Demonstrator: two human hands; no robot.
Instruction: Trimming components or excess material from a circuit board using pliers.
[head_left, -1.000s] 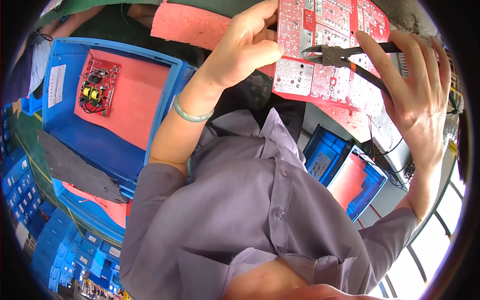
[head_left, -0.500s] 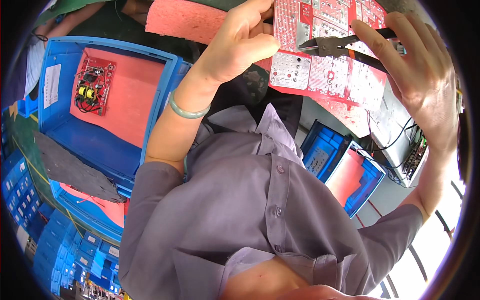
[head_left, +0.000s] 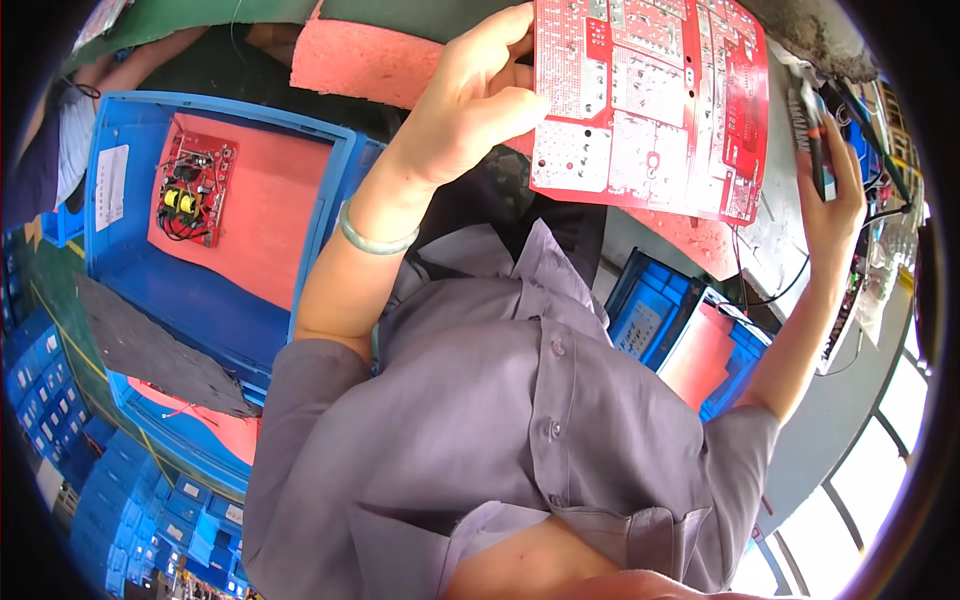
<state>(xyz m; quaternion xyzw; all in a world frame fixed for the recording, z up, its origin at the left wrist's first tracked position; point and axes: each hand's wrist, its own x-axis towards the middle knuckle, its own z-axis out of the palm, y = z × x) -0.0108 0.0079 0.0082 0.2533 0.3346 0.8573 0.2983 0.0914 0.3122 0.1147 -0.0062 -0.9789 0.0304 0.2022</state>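
Cutters (head_left: 815,140) now off the board (head_left: 650,100)

A grey-purple button-up shirt (head_left: 500,420) is worn, short-sleeved, with both forearms left bare. A row of small matching buttons (head_left: 556,350) can be seen down the front placket, plus a soft pointed collar (head_left: 545,265) and a flapped chest pocket (head_left: 640,530) lower down. A pale green bangle (head_left: 372,238) is worn round the left wrist. Fabric's pretty creased all over.
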